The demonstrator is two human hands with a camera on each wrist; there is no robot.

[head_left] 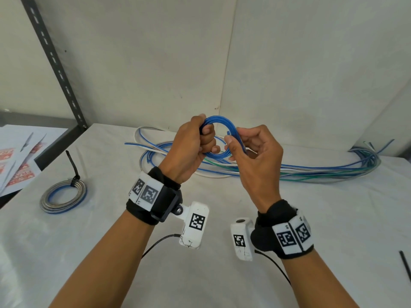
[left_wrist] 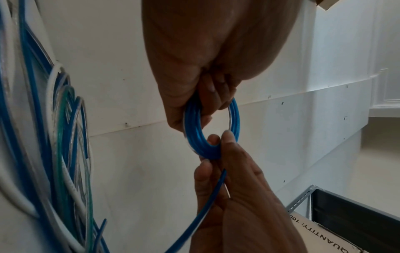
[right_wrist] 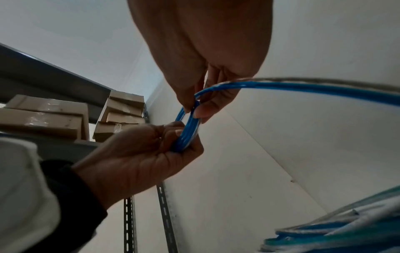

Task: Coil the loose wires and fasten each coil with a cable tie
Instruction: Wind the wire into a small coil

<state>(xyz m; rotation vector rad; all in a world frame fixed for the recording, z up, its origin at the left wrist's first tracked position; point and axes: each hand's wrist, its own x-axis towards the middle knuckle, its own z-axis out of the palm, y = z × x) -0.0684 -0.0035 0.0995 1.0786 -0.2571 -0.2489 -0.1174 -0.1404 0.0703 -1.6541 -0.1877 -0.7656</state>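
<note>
Blue wire coil [head_left: 219,125] is clenched in left hand [head_left: 191,147] and pinched by right hand [head_left: 255,156] above table [head_left: 200,274].

Part of the small coil of blue plastic-coated wire [head_left: 219,127] is hidden inside the curled fingers of the left hand [head_left: 191,147], and its far side disappears behind the thumb of the right hand [head_left: 255,156]. A thin black strip [head_left: 405,265] near the bench's right edge is cut off by the head view's border. The printed sheets [head_left: 17,158] past the bench's left edge are cropped, their red markings too small to read. In the left wrist view, the loose blue, white and green wires [left_wrist: 65,137] are blurred.
</note>
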